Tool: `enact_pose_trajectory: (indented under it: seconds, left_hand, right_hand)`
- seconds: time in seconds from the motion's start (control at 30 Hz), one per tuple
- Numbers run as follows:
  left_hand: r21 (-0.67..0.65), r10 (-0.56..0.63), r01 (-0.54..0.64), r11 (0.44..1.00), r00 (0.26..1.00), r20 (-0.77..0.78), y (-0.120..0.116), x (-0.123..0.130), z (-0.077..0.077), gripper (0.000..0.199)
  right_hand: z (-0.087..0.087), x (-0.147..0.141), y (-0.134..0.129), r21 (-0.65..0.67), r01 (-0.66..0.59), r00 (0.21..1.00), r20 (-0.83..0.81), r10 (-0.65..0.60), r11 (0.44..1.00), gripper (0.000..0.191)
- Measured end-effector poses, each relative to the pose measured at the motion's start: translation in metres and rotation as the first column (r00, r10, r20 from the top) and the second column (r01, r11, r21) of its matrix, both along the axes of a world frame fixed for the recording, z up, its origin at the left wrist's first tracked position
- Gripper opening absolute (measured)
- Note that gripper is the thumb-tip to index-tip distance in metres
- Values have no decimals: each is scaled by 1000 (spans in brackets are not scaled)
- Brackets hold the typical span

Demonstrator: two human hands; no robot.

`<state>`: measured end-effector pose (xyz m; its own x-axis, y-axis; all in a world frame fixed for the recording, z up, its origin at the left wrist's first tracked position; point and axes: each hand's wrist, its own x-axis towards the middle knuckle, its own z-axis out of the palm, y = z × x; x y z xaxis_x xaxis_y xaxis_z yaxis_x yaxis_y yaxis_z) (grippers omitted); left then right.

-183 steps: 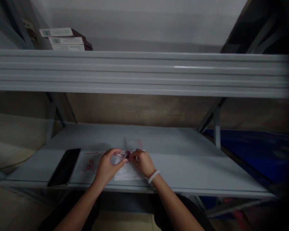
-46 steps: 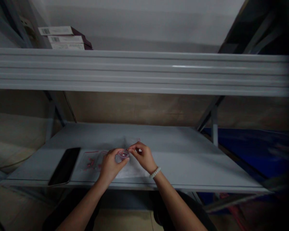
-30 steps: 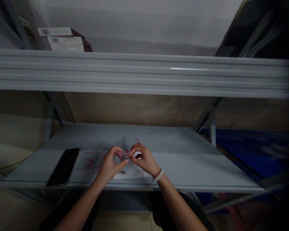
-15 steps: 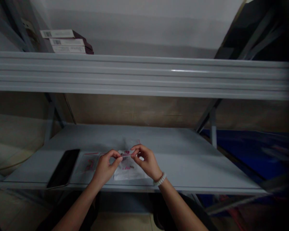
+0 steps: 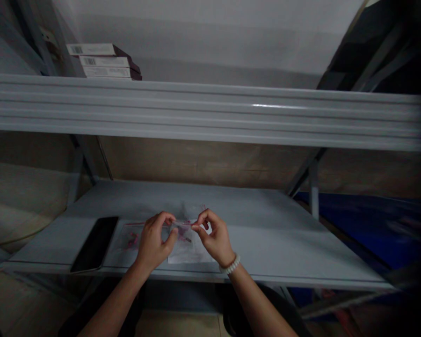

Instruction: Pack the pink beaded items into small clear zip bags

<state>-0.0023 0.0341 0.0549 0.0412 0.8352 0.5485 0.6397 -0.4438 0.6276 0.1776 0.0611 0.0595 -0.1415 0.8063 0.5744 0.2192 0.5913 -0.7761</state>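
Note:
A small clear zip-lock bag (image 5: 185, 238) with pink-red print is held up by its top edge between my two hands, above the grey shelf board. My left hand (image 5: 156, 238) has its curled fingers and thumb at the bag's left corner, the thumb tip a little apart from the forefinger. At the right corner, my right hand (image 5: 214, 236) pinches the edge between thumb and forefinger. A small dark piece (image 5: 188, 240) shows in or behind the clear plastic; I cannot tell which. A pale sheet or bag (image 5: 187, 256) lies beneath.
Left of my hands, another clear bag with red print (image 5: 126, 241) lies beside a dark tablet or phone (image 5: 95, 244) at the front edge of the shelf board (image 5: 266, 234). Above runs a grey metal beam (image 5: 210, 112). Several stacked boxes (image 5: 107, 62) stand on the upper level.
My left thumb has moved apart from its forefinger, and the bag's top edge sits differently between my hands. The whole view has shifted slightly.

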Motion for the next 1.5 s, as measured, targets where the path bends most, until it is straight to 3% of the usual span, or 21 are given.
enact_pose_trajectory:
  seconds: [0.1,0.23,0.3,0.43,0.53,0.7,0.83,0.97,1.07,1.2,1.3,1.4,1.5]
  left_hand:
    - [85,-20,23,996,999,-39,-5,7,4,37]
    - [109,-67,85,990,984,-163,-8,13,5,15]
    - [95,-37,55,994,983,-178,-8,14,5,9]
    - [90,101,-88,992,983,-155,-5,13,4,16]
    - [43,77,-73,996,994,-75,-2,8,4,14]
    - [-135,33,-5,991,978,208,1,-5,6,16]
    - [-138,14,24,990,964,264,-1,-18,12,20]
    - [-218,-29,114,969,933,359,1,-38,13,15]
    - [-224,51,48,973,908,416,3,-59,10,15]
    - [-133,135,-86,987,898,420,4,-84,7,16]
    - [-77,166,-148,986,914,370,5,-99,3,17]
    - [-102,144,-117,988,934,326,8,-113,-6,23]
    - [-142,227,-198,970,944,239,15,-126,-22,26]
  right_hand:
    - [0,-4,-3,26,-1,999,42,0,1000,15]
    - [-2,-9,-7,67,10,994,106,-17,998,15]
    - [-2,-11,-9,79,9,991,133,-20,997,16]
    - [0,-14,-13,131,-39,980,198,13,991,18]
    - [4,-12,-12,162,-46,975,223,9,986,18]
    - [9,-7,-9,151,-3,989,149,-20,989,18]
    - [11,-12,-11,142,-63,993,105,48,988,18]
    - [15,-28,-11,59,-95,995,-13,96,994,17]
    - [16,-51,-7,6,-150,988,-34,150,989,11]
    - [13,-89,1,-15,-199,979,-51,198,980,7]
    - [5,-111,11,-116,-244,964,-142,227,963,6]
    - [-10,-124,23,-233,-323,931,-251,265,917,12]
    - [-27,-134,39,-304,-388,909,-285,306,870,16]
